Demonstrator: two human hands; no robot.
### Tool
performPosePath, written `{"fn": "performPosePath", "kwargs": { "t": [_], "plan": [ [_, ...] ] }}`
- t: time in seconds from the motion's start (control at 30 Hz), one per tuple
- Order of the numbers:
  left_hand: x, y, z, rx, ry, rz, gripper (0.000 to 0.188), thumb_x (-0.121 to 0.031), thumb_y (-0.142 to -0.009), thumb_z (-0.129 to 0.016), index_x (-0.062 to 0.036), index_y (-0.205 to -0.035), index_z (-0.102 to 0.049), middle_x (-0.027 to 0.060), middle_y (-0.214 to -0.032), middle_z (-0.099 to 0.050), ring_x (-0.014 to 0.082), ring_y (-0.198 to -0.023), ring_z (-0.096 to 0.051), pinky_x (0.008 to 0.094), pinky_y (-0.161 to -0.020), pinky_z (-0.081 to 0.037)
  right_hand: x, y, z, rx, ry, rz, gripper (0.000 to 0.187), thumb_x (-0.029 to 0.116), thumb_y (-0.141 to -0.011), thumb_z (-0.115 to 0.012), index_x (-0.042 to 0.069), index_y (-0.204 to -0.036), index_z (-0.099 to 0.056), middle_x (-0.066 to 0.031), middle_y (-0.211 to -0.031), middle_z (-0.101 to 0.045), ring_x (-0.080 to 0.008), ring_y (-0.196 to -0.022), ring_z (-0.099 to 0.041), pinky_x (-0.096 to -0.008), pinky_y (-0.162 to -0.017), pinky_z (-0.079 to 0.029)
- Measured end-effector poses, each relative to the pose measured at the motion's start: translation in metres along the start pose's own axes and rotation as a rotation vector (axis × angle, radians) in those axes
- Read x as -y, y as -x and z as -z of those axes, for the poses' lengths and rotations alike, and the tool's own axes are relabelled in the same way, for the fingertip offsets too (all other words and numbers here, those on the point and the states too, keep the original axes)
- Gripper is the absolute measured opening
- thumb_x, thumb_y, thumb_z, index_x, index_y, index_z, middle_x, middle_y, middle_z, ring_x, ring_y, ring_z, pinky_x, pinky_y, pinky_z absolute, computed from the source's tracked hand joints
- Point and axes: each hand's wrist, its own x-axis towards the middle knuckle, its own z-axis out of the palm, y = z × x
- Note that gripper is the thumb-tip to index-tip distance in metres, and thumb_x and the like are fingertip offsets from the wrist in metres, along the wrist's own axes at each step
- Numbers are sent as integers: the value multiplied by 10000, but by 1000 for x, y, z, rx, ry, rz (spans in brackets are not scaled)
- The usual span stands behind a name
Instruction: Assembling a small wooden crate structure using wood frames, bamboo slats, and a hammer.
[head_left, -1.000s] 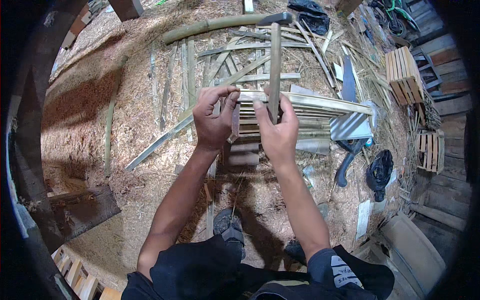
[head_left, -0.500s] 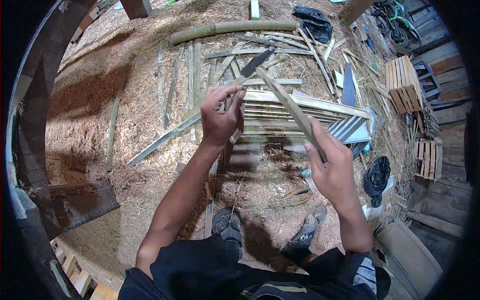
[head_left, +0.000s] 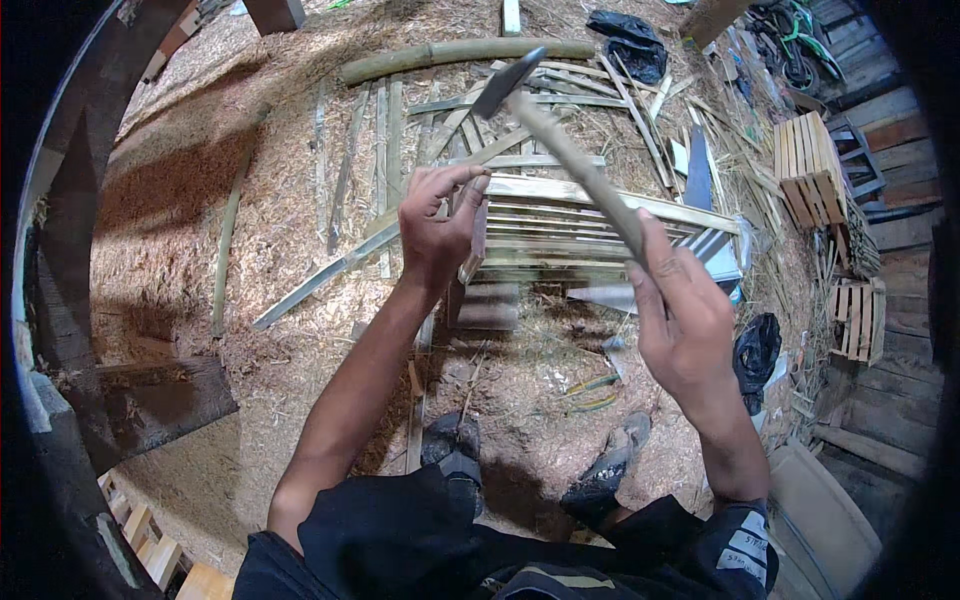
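Observation:
My right hand (head_left: 685,320) grips the lower end of a hammer's pale wooden handle. The hammer (head_left: 575,160) is raised, tilted up to the left, with its dark, long, narrow head above the far side of a slatted wooden crate (head_left: 535,190). At the crate's near-left corner is my left hand (head_left: 437,220), with thumb and index finger pinched together at the end of the top slat. Whatever tiny thing lies between those fingertips is too small to make out. The crate's left end is partly hidden behind this hand.
Loose wooden strips (head_left: 330,275) and a bamboo pole (head_left: 465,58) lie on the shavings-covered floor. A handsaw blade (head_left: 697,170) is beyond the crate. Black plastic bags (head_left: 757,355) lie to the right, near finished slatted crates (head_left: 808,165). A timber post (head_left: 65,250) stands at left.
The hammer has swung upward, its head higher and turned. My right hand has shifted right and slightly down, while my left hand stays at the crate's corner.

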Motion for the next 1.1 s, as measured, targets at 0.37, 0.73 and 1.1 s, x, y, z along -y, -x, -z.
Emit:
{"fn": "performPosePath", "kwargs": {
  "t": [0.37,0.73,1.1],
  "plan": [
    [-1,-1,0,4,-1,9,126,-115,-848,-731,-45,-951,-748,93,-941,-728,215,-935,-607,326,-844,-476,3,0,0,21,34,-28,538,-31,-885,-627,100,-1400,-546,-144,-794,-574,-272,-632,-570,-383,-597,-467],
    [6,13,-3,85,429,276,209,-86,-930,-638,-16,-1125,-665,92,-1028,-674,154,-932,-606,281,-840,-476,-9,2,-11,-35,-108,-115,507,-32,-868,-644,40,-1363,-559,-196,-926,-661,-260,-788,-677,-358,-703,-522],
    [7,-3,4,150,499,139,259,-74,-959,-544,19,-1184,-631,88,-1045,-677,128,-953,-636,258,-842,-502,-9,12,-15,9,-236,-77,427,-26,-896,-577,-41,-1322,-539,-227,-980,-652,-336,-850,-674,-374,-762,-516]
  ]
}}
